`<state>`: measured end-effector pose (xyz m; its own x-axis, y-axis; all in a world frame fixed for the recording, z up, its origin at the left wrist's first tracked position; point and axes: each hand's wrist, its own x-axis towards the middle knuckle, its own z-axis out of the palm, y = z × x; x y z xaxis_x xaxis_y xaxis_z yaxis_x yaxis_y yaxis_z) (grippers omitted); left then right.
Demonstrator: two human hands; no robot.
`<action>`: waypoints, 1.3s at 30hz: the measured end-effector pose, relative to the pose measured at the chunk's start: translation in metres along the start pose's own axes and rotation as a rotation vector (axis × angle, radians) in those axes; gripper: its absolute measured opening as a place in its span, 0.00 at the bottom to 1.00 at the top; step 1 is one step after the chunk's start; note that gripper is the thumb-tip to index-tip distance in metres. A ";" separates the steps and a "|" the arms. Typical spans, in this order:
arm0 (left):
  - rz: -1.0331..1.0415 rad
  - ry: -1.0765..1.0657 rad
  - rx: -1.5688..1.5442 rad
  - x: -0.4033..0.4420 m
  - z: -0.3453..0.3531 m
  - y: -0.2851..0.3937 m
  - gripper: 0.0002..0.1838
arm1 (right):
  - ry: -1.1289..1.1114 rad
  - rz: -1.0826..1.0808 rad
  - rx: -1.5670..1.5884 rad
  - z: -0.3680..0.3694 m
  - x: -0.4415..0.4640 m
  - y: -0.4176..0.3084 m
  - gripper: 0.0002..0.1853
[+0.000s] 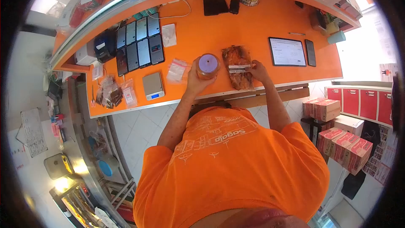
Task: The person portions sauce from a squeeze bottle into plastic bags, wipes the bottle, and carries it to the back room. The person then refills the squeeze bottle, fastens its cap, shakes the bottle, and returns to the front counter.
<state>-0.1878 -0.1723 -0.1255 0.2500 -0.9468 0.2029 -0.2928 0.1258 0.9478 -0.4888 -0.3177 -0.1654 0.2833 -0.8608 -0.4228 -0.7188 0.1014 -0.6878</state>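
"So, which container does the left hand (196, 81) have?"

"A round jar (207, 66) with a lilac lid, near the centre of the frame. Its fingers curl around the side, gripping it. The wall looks amber, but the lid hides most of what is inside."

"And the right hand (260, 71)?"

"Just right of centre, its fingertips touch a clear packet (235, 58) of dark brown pieces, by the end of the white label (238, 69). Whether they pinch it, one cannot tell."

"Where does that packet lie?"

"On the orange table (196, 31), just beside the jar."

"Any other bags?"

"Yes, clear zip bags (177, 71) lie left of the jar. Toward the left of the frame, a bag of dark pieces (109, 93) sits beside a small bag (129, 94) with a white-and-red card inside."

"What about the right side?"

"Printed cartons (346, 148) are stacked there, their contents hidden."
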 end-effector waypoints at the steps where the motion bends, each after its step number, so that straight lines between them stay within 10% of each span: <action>1: -0.018 0.005 -0.001 -0.001 0.002 0.003 0.47 | 0.064 0.010 -0.095 -0.001 0.001 -0.002 0.28; 6: -0.012 0.056 0.017 -0.011 0.012 0.002 0.46 | 0.466 -0.329 -0.006 -0.001 -0.053 -0.113 0.35; 10: -0.009 0.289 0.122 -0.018 0.041 0.014 0.40 | 0.324 -0.926 0.258 0.050 -0.089 -0.198 0.26; 15: -0.108 0.411 0.041 -0.015 0.049 0.001 0.33 | 0.263 -0.964 0.081 0.079 -0.055 -0.202 0.18; 29: -0.146 -0.365 0.031 -0.001 -0.028 0.021 0.41 | -0.152 -1.211 0.050 0.060 -0.043 -0.199 0.16; 34: 0.145 0.219 -0.167 -0.021 0.024 -0.027 0.43 | 0.121 -1.088 0.048 0.058 -0.063 -0.214 0.24; 37: 0.090 0.489 -0.098 -0.030 0.042 -0.010 0.45 | -0.143 -0.853 0.685 0.054 0.004 -0.194 0.27; 39: 0.052 0.569 -0.031 -0.041 0.049 -0.009 0.46 | -0.156 -0.767 0.508 0.041 0.038 -0.221 0.30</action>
<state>-0.2407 -0.1497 -0.1546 0.6962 -0.6315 0.3415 -0.2931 0.1842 0.9382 -0.2928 -0.3527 -0.0533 0.6743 -0.7094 0.2051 0.0542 -0.2294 -0.9718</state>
